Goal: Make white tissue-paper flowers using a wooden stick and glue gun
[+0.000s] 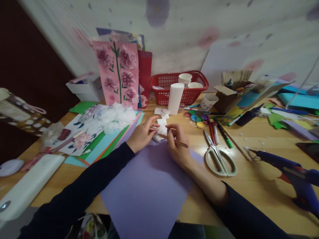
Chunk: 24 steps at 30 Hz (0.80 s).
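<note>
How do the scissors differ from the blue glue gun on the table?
The scissors are pale grey-green, while the glue gun is dark blue with red parts. The scissors lie just beside the right hand; the glue gun lies farther off, near the right edge. The scissors' tips point away from the person, the glue gun's nozzle points left. Both lie untouched on the wooden table.

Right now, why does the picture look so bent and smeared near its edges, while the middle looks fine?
In the head view, a wide lens bends the table edge and stretches the glue gun at the margins; the wall and right-hand clutter are smeared. The left hand, right hand and scissors in the middle stay fairly sharp. Lighting is soft, with faint shadows on the purple paper.
</note>
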{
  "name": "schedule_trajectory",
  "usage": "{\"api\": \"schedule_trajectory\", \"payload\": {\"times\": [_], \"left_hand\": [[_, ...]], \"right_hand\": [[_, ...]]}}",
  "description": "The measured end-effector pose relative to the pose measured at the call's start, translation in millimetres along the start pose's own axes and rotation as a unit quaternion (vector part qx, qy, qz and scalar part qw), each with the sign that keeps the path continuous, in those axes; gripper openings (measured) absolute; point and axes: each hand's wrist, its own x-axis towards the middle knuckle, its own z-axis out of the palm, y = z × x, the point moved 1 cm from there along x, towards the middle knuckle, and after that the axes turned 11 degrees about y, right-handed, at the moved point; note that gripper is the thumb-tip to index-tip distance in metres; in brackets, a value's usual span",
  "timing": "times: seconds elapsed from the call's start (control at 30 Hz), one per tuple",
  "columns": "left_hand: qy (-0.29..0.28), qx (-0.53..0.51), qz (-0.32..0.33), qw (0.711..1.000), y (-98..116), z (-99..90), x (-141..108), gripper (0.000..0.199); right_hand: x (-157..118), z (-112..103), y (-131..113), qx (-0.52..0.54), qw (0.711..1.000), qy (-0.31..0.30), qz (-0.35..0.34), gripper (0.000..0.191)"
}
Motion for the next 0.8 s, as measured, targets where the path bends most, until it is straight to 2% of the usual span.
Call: {"api": "schedule_trajectory", "payload": {"times": [0.4,0.6,0.67,0.8], "left_hand": [[-0.014,-0.012,0.011,1.000,-1.1,-1.0,1.3,0.050],[-0.004,-0.007,0.046,0.999,-7.0,0.0,2.3,0.049],[-0.001,-0.008,0.057,0.998,-9.4,0.3,2.2,0.049],[0.003,-0.004,0.068,0.998,-9.9,0.1,1.5,0.050]], "right_hand": [[3.5,3.5,0.5,-0.049,0.999,-0.007,-0.018,0.012],[4.4,4.6,1.1,-0.070,0.997,-0.003,-0.025,0.013],[4.7,3.9,0.4,-0.056,0.998,0.010,-0.021,0.013],[6.0,0.1,-2.4,0.023,0.998,0.049,0.031,0.012]]}}
